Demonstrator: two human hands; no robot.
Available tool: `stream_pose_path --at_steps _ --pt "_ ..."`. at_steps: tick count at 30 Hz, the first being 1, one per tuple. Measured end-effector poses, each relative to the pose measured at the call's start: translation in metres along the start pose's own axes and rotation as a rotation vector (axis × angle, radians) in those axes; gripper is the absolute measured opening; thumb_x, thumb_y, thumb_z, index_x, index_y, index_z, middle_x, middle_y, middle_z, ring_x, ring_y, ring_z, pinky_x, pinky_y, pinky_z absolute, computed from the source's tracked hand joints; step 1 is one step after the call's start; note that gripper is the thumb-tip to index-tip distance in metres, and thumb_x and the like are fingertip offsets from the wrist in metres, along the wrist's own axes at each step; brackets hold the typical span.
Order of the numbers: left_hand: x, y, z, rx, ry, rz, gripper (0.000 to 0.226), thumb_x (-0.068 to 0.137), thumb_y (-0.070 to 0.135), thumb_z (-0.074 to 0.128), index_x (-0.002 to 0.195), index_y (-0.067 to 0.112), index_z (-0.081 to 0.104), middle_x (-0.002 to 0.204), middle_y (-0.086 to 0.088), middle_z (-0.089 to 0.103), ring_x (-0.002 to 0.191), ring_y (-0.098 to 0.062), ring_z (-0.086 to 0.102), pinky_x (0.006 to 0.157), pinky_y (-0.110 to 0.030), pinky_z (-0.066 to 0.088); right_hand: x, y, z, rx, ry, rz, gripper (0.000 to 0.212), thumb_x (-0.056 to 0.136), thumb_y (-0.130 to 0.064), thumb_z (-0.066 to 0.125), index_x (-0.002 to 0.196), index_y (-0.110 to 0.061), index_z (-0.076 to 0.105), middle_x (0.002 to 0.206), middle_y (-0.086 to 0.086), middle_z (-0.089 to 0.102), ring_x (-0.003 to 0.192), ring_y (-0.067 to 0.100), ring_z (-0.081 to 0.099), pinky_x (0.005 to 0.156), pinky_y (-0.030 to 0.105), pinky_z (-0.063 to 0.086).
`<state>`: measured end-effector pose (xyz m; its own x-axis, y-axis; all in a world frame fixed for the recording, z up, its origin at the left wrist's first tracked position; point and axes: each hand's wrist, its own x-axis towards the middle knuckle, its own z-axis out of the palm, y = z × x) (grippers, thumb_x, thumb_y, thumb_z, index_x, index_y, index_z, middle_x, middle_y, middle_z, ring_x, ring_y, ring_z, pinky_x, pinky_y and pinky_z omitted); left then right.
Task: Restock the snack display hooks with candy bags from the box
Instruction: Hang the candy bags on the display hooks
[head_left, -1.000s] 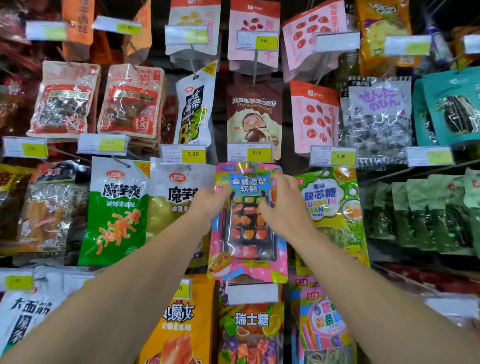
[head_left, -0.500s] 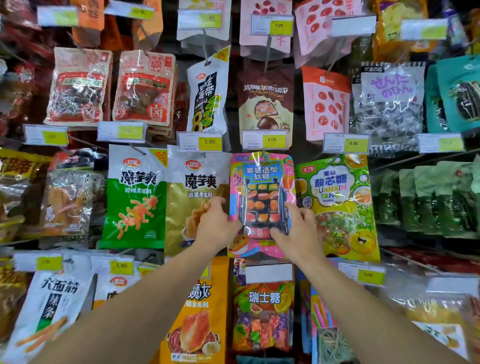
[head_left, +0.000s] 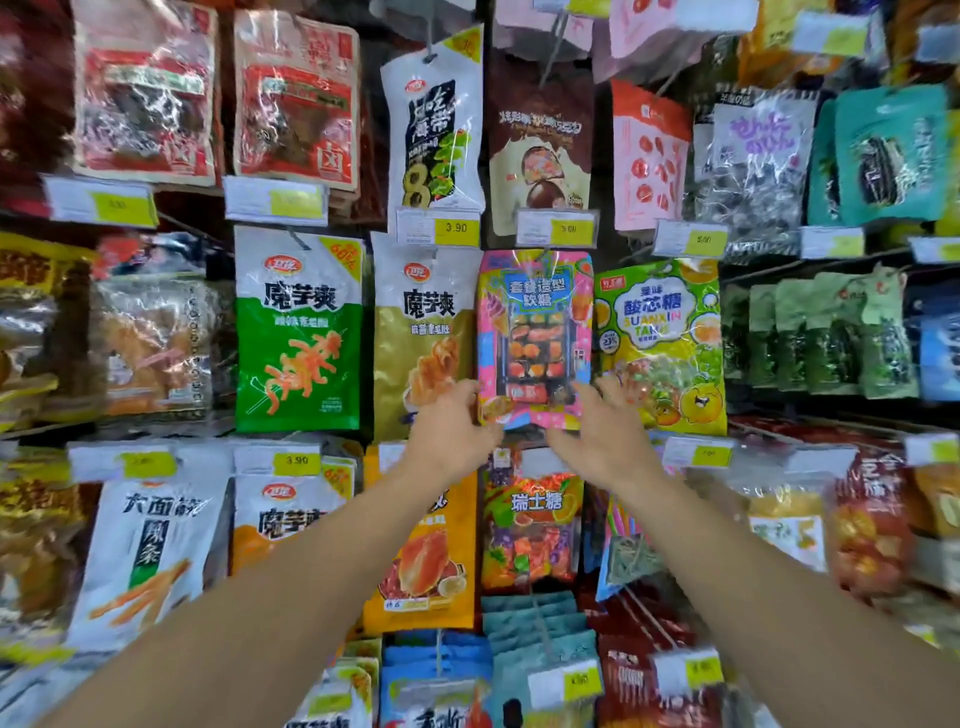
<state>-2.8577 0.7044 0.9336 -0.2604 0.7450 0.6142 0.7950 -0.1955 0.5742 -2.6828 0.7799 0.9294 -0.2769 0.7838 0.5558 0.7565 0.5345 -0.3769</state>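
On the middle hook row hangs the pink candy bag (head_left: 535, 338), under a 5.00 price tag (head_left: 557, 228), between a gold snack bag (head_left: 423, 338) and a green-yellow sour candy bag (head_left: 660, 343). Left hand (head_left: 449, 428) touches its lower left corner, fingers loose; grip unclear from blur. Right hand (head_left: 602, 431) sits just below its lower right corner, fingers spread, released.

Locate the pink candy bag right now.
Head view, centre: the pink candy bag hangs between the gold bag and the green-yellow bag, with the left hand and right hand at its bottom corners.
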Motion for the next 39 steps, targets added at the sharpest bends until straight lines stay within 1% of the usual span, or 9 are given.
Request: stream_pose_path --at_steps 4,9,14,21,25,29,32,36,39 --pt "-0.040 -0.019 -0.005 0.049 -0.068 0.023 0.057 0.085 0.027 0.067 0.139 0.017 0.051 0.137 -0.005 0.059 0.120 -0.025 0.059 0.099 -0.035 0.047 -0.051 -0.018 0.012 -0.028 -0.007 0.001 0.072 0.088 -0.042 0.063 0.150 -0.020 0.034 0.155 0.012 0.026 0.133 0.039 0.039 0.107 0.048 0.038" --pt "-0.113 -0.045 -0.016 -0.022 -0.146 -0.054 0.062 0.082 0.037 0.067 0.139 0.017 0.053 0.138 -0.007 0.058 0.122 -0.025 0.058 0.102 -0.037 0.046 -0.133 -0.037 0.036 -0.064 -0.099 0.035 0.072 0.084 -0.041 0.062 0.147 -0.015 0.038 0.148 0.014 0.037 0.134 0.038 0.039 0.109 0.045 0.037" --pt "-0.211 -0.078 -0.032 0.048 -0.193 -0.113 0.051 0.088 0.038 0.063 0.135 0.019 0.058 0.133 -0.008 0.062 0.119 -0.026 0.060 0.098 -0.032 0.045 -0.229 -0.054 0.057 -0.081 -0.263 0.002 0.075 0.088 -0.041 0.063 0.151 -0.014 0.033 0.153 0.010 0.029 0.136 0.035 0.036 0.111 0.042 0.035" --pt "-0.362 -0.114 -0.061 0.154 -0.341 -0.303 0.058 0.091 0.031 0.064 0.145 0.019 0.046 0.136 -0.010 0.059 0.114 -0.029 0.062 0.094 -0.035 0.047 -0.364 -0.076 0.092 -0.082 -0.489 -0.014 0.070 0.094 -0.039 0.057 0.152 -0.013 0.028 0.156 0.009 0.024 0.142 0.033 0.025 0.115 0.043 0.030" --pt "-0.432 -0.131 -0.079 0.174 -0.409 -0.409 0.058 0.092 0.032 0.062 0.146 0.020 0.044 0.141 -0.008 0.055 0.122 -0.028 0.057 0.098 -0.035 0.045 -0.427 -0.086 0.120 -0.041 -0.588 0.013 0.069 0.089 -0.041 0.058 0.147 -0.012 0.036 0.148 0.010 0.035 0.135 0.035 0.035 0.107 0.044 0.038" --pt "-0.497 -0.160 -0.097 0.235 -0.492 -0.521 0.058 0.093 0.040 0.060 0.146 0.025 0.043 0.128 -0.008 0.064 0.106 -0.028 0.064 0.083 -0.033 0.048 -0.491 -0.107 0.157 -0.010 -0.714 0.012 0.061 0.086 -0.041 0.059 0.138 -0.012 0.045 0.135 0.009 0.044 0.124 0.036 0.044 0.099 0.042 0.043" --pt "-0.540 -0.189 -0.108 0.228 -0.526 -0.621 0.063 0.089 0.046 0.059 0.146 0.027 0.043 0.118 -0.011 0.069 0.103 -0.026 0.066 0.083 -0.035 0.052 -0.528 -0.125 0.187 0.002 -0.830 0.011 0.062 0.089 -0.038 0.059 0.142 -0.012 0.041 0.140 0.009 0.041 0.130 0.035 0.039 0.104 0.042 0.040" --pt "-0.585 -0.236 -0.121 0.228 -0.581 -0.764 0.059 0.091 0.039 0.060 0.146 0.030 0.042 0.126 -0.010 0.066 0.108 -0.025 0.064 0.086 -0.032 0.048 -0.562 -0.150 0.238 -0.020 -0.982 0.044 0.064 0.093 -0.038 0.055 0.148 -0.013 0.034 0.147 0.009 0.037 0.134 0.034 0.036 0.108 0.040 0.037" --pt "-0.610 -0.288 -0.130 0.208 -0.602 -0.867 0.055 0.089 0.038 0.062 0.142 0.029 0.049 0.124 -0.009 0.066 0.112 -0.027 0.062 0.091 -0.033 0.047 -0.578 -0.171 0.285 -0.033 -1.048 0.085 0.061 0.091 -0.038 0.057 0.144 -0.013 0.041 0.142 0.010 0.044 0.131 0.033 0.042 0.108 0.038 0.038"
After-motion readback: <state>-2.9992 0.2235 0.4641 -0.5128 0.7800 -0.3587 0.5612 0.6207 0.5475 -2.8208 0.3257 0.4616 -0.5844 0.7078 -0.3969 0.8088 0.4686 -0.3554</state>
